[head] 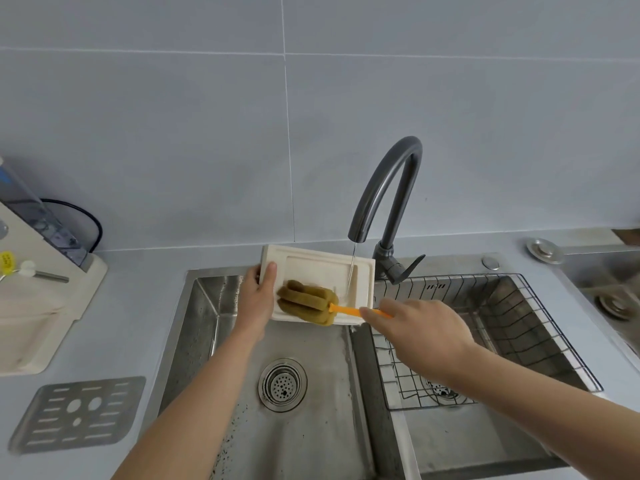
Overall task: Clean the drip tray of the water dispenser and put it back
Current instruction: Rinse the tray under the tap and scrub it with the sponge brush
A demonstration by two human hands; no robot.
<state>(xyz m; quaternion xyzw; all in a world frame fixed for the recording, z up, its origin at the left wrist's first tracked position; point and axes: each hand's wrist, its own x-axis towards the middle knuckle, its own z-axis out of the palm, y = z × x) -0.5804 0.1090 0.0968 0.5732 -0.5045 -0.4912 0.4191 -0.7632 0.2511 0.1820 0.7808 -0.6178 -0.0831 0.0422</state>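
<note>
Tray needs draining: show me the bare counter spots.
Bare counter lies between the slotted grate and the sink, and behind its rim right of the faucet. The wire basket fills the right basin; the dispenser crowds the far left.

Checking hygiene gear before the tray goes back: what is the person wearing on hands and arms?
Nothing visible. The left hand and right hand are ungloved; both forearms are bare down to the frame edge, no sleeve in view. No watch, bracelet or ring shows.
</note>
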